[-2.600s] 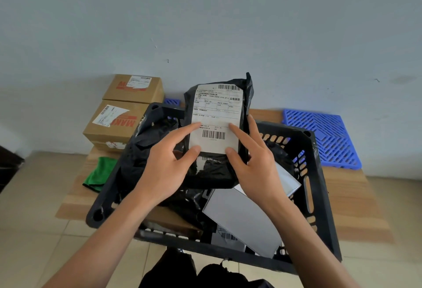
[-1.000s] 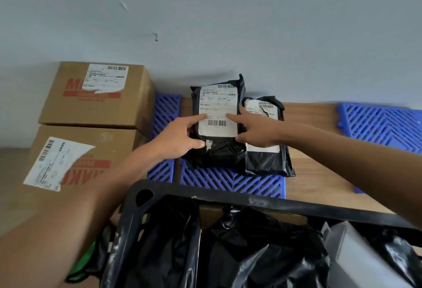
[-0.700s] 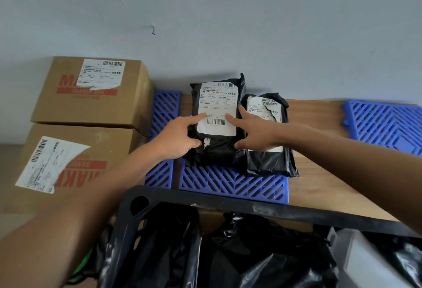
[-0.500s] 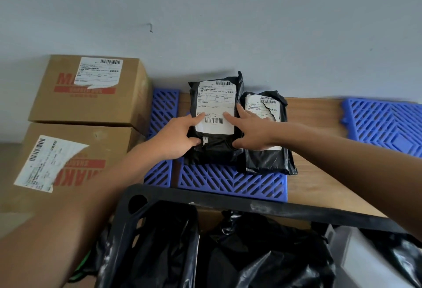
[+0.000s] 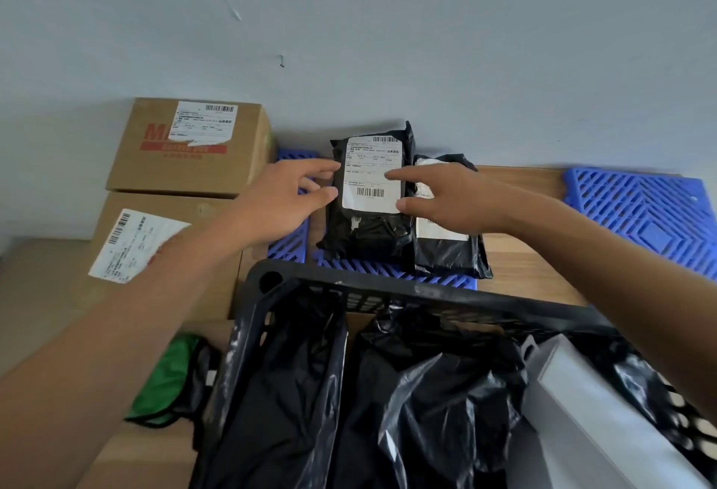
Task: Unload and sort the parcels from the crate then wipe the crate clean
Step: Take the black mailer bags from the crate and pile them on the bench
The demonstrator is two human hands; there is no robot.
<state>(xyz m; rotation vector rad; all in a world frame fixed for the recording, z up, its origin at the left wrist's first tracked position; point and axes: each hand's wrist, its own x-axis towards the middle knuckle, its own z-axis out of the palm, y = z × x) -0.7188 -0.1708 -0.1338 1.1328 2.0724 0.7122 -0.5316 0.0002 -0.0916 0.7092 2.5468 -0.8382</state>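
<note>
Head view: black labelled parcel [image 5: 370, 197] lies on blue grid mat [image 5: 392, 273] against the wall, overlapping a second black parcel [image 5: 450, 252] on its right. Left hand [image 5: 279, 201] and right hand [image 5: 446, 197] flank it, fingers loosely spread, gripping nothing; contact uncertain. Black crate [image 5: 426, 294] in foreground holds more bags

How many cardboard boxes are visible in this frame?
2. The upper cardboard box sits stacked on the lower cardboard box, both at the left by the wall. More may be hidden inside the black crate.
</note>
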